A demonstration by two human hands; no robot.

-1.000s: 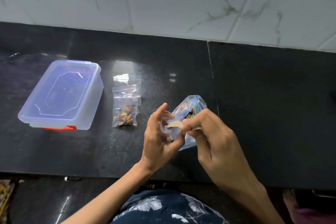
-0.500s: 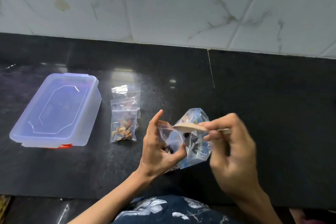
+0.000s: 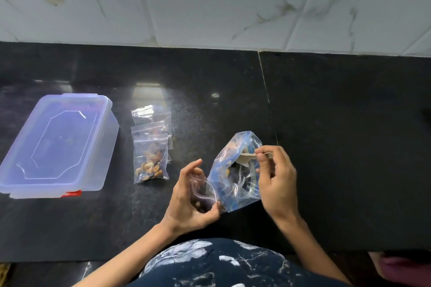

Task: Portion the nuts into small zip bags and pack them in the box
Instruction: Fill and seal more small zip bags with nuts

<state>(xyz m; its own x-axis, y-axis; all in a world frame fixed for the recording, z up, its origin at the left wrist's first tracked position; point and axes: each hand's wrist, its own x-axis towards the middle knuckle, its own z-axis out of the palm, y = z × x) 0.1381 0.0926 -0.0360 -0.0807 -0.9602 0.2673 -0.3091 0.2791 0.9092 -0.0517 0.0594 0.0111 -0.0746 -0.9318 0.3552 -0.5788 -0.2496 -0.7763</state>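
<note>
Both bare forearms rise from the 6 o'clock edge and converge toward the middle of the view. The left hand [image 3: 192,198] sits at about 7 o'clock of centre, palm turned up and rightward, fingers curled loosely, the index finger raised toward 12 o'clock and the thumb tip pressed in toward 3 o'clock, so that the hand is closed on something it pinches. The right hand [image 3: 277,182] lies just to its 3 o'clock side, back facing the camera, wrist bent, thumb and index finger pinched together at its 11 o'clock corner, the other fingers folded under.
</note>
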